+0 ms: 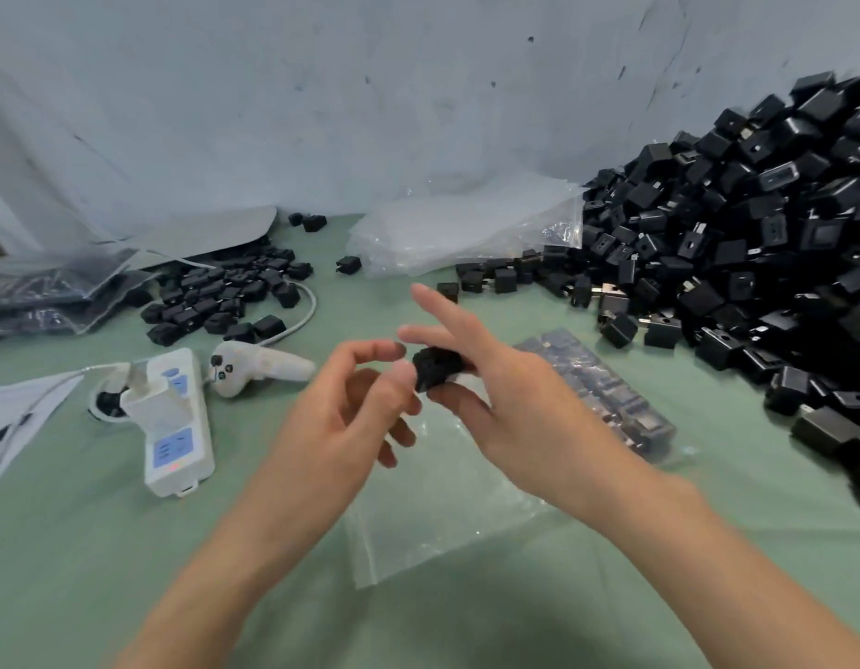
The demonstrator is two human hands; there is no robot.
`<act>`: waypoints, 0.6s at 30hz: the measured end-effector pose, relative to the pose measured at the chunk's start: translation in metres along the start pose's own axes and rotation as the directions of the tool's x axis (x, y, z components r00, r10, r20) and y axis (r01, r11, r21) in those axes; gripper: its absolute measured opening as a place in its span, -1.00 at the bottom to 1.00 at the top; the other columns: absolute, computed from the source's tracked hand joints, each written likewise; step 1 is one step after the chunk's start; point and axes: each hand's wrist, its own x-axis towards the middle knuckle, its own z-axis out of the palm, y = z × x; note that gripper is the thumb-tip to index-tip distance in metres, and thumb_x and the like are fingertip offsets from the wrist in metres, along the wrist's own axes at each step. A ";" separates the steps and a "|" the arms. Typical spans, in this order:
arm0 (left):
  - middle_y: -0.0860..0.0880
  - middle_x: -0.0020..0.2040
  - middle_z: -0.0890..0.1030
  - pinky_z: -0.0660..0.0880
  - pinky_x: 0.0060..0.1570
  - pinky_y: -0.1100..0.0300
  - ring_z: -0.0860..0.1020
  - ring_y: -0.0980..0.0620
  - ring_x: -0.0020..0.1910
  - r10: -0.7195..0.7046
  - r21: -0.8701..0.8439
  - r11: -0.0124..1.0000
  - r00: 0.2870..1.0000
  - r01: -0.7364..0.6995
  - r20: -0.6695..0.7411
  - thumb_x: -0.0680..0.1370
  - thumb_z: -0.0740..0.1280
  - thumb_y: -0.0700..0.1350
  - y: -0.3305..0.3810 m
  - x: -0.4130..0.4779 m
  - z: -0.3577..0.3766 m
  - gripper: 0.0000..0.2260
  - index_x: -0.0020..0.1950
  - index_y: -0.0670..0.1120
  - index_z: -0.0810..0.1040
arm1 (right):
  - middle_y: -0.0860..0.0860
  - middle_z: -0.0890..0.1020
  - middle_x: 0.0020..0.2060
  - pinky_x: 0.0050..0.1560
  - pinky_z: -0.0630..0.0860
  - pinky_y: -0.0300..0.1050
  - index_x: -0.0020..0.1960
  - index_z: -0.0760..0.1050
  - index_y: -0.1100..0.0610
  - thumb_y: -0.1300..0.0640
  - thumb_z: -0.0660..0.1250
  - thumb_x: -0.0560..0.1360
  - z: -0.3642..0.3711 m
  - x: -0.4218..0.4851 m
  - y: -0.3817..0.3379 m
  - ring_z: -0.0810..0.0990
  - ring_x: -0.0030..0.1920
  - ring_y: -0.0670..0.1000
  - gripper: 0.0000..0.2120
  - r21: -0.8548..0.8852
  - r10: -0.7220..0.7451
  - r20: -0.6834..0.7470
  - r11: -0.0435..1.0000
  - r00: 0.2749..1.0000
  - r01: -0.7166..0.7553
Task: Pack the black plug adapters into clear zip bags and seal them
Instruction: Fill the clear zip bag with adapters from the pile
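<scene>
One black plug adapter is held above the table between my two hands. My right hand grips it from the right, with forefinger and middle finger stretched out and the lower fingers curled beneath it. My left hand meets it from the left, thumb and forefinger pinching its left edge, the other fingers curled. Directly below the hands a clear zip bag lies flat on the green table. A filled zip bag of adapters lies just right of my right hand.
A big heap of black adapters fills the right side, and a smaller heap lies at the back left. A stack of clear bags leans against the grey cloth wall. Filled bags, a white device and a white controller are on the left.
</scene>
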 end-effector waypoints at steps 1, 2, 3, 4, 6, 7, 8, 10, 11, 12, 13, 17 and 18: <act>0.01 -0.16 0.65 0.55 -0.32 0.21 0.64 0.00 -0.25 0.004 0.004 1.000 1.000 -0.004 -0.008 0.46 0.34 0.27 0.002 -0.002 0.005 -0.65 0.13 0.10 0.51 | -0.28 0.45 0.38 0.18 0.45 -0.20 0.56 -0.03 -0.31 0.21 0.28 0.63 0.004 -0.001 -0.004 0.54 0.21 -0.15 -0.27 -0.088 -0.049 0.007 0.995 0.999 0.049; 0.01 -0.16 0.65 0.55 -0.32 0.21 0.65 0.00 -0.24 0.006 0.010 1.000 1.000 -0.006 -0.029 0.46 0.36 0.26 0.003 -0.003 0.007 -0.66 0.11 0.10 0.50 | -0.25 0.46 0.38 0.14 0.45 -0.16 0.57 -0.08 -0.30 0.19 0.27 0.63 0.007 -0.002 -0.008 0.52 0.20 -0.13 -0.25 -0.140 -0.077 0.007 0.987 0.997 0.077; 0.00 -0.16 0.65 0.55 -0.31 0.20 0.64 0.00 -0.23 0.003 0.018 1.000 0.999 -0.002 -0.046 0.46 0.37 0.24 0.002 -0.005 0.008 -0.67 0.10 0.09 0.50 | -0.23 0.47 0.37 0.09 0.49 -0.11 0.57 -0.11 -0.30 0.19 0.28 0.62 0.010 -0.003 -0.011 0.51 0.19 -0.12 -0.22 -0.177 -0.097 0.006 0.979 0.995 0.097; -0.01 -0.15 0.65 0.55 -0.31 0.20 0.64 0.00 -0.22 -0.004 0.027 1.000 0.999 0.005 -0.050 0.45 0.38 0.23 0.001 -0.006 0.006 -0.65 0.11 0.06 0.49 | -0.21 0.49 0.35 0.05 0.54 -0.04 0.58 -0.13 -0.29 0.22 0.31 0.60 0.013 -0.004 -0.013 0.52 0.17 -0.10 -0.17 -0.211 -0.121 0.004 0.970 0.993 0.120; -0.02 -0.14 0.65 0.56 -0.29 0.18 0.63 0.00 -0.20 -0.014 0.038 0.999 1.000 0.015 -0.016 0.41 0.35 0.24 -0.003 -0.009 0.002 -0.59 0.13 0.02 0.48 | -0.21 0.47 0.34 -0.06 0.60 0.06 0.59 -0.12 -0.26 0.28 0.34 0.57 0.020 -0.007 -0.015 0.55 0.13 -0.05 -0.12 -0.260 -0.166 0.013 0.952 0.986 0.163; -0.02 -0.13 0.66 0.57 -0.27 0.16 0.63 0.00 -0.19 -0.022 0.045 0.999 1.000 0.022 0.005 0.41 0.34 0.24 -0.005 -0.010 -0.001 -0.58 0.14 0.01 0.48 | -0.23 0.42 0.34 -0.09 0.61 0.06 0.59 -0.13 -0.26 0.28 0.34 0.57 0.022 -0.008 -0.015 0.55 0.10 -0.03 -0.12 -0.262 -0.172 0.026 0.949 0.985 0.173; -0.02 -0.13 0.67 0.58 -0.25 0.15 0.62 0.01 -0.18 -0.031 0.052 0.998 0.999 0.030 0.021 0.41 0.33 0.22 -0.009 -0.011 -0.005 -0.58 0.14 0.00 0.50 | -0.26 0.37 0.35 -0.10 0.61 0.03 0.58 -0.13 -0.27 0.25 0.33 0.58 0.023 -0.008 -0.014 0.54 0.07 -0.04 -0.14 -0.259 -0.167 0.042 0.950 0.985 0.172; 0.00 -0.09 0.69 0.58 -0.17 0.16 0.63 0.03 -0.15 -0.050 0.075 0.996 0.999 0.048 0.016 0.44 0.34 0.14 -0.019 -0.014 -0.017 -0.66 0.14 0.01 0.51 | -0.26 0.27 0.41 -0.01 0.51 -0.16 0.60 -0.09 -0.21 0.13 0.33 0.61 0.022 -0.008 -0.010 0.48 0.12 -0.07 -0.22 -0.256 -0.138 0.072 0.955 0.988 0.152; 0.04 -0.05 0.69 0.57 -0.11 0.20 0.63 0.06 -0.12 -0.053 0.103 0.993 0.999 0.053 -0.004 0.47 0.35 0.07 -0.026 -0.015 -0.025 -0.72 0.15 0.06 0.51 | -0.24 0.25 0.46 0.11 0.41 -0.23 0.61 -0.06 -0.17 0.07 0.32 0.62 0.019 -0.007 -0.005 0.43 0.20 -0.10 -0.26 -0.268 -0.101 0.093 0.955 0.991 0.122; 0.08 -0.01 0.69 0.54 -0.06 0.27 0.64 0.09 -0.08 -0.050 0.146 0.988 0.998 0.054 -0.034 0.50 0.36 0.02 -0.033 -0.017 -0.034 -0.77 0.15 0.13 0.50 | -0.20 0.24 0.50 0.24 0.32 -0.25 0.62 -0.03 -0.15 0.02 0.30 0.64 0.015 -0.008 -0.001 0.38 0.30 -0.10 -0.30 -0.296 -0.052 0.111 0.952 0.992 0.083; 0.13 0.03 0.68 0.51 -0.02 0.32 0.63 0.12 -0.04 -0.044 0.201 0.978 0.997 0.057 -0.066 0.53 0.38 -0.04 -0.039 -0.019 -0.043 -0.77 0.15 0.19 0.48 | -0.16 0.24 0.52 0.33 0.24 -0.25 0.62 0.00 -0.14 -0.01 0.27 0.65 0.011 -0.008 0.004 0.32 0.38 -0.09 -0.35 -0.335 -0.002 0.117 0.941 0.993 0.041; 0.38 0.11 0.56 0.42 0.07 0.36 0.52 0.31 0.11 -0.055 0.426 0.899 0.991 0.103 -0.123 0.54 0.41 -0.16 -0.067 -0.025 -0.076 -0.58 0.21 0.30 0.41 | -0.15 0.28 0.50 0.43 0.18 -0.17 0.57 0.18 -0.14 -0.06 0.16 0.67 0.004 -0.013 0.015 0.27 0.43 -0.06 -0.52 -0.441 0.128 0.150 0.896 0.980 -0.049; 0.40 0.11 0.56 0.39 0.06 0.44 0.50 0.36 0.12 -0.058 0.482 0.870 0.992 0.105 -0.111 0.53 0.42 -0.15 -0.073 -0.027 -0.080 -0.58 0.21 0.30 0.41 | -0.16 0.28 0.50 0.43 0.15 -0.17 0.56 0.21 -0.15 -0.08 0.15 0.67 0.006 -0.015 0.015 0.26 0.44 -0.07 -0.54 -0.444 0.136 0.179 0.895 0.974 -0.043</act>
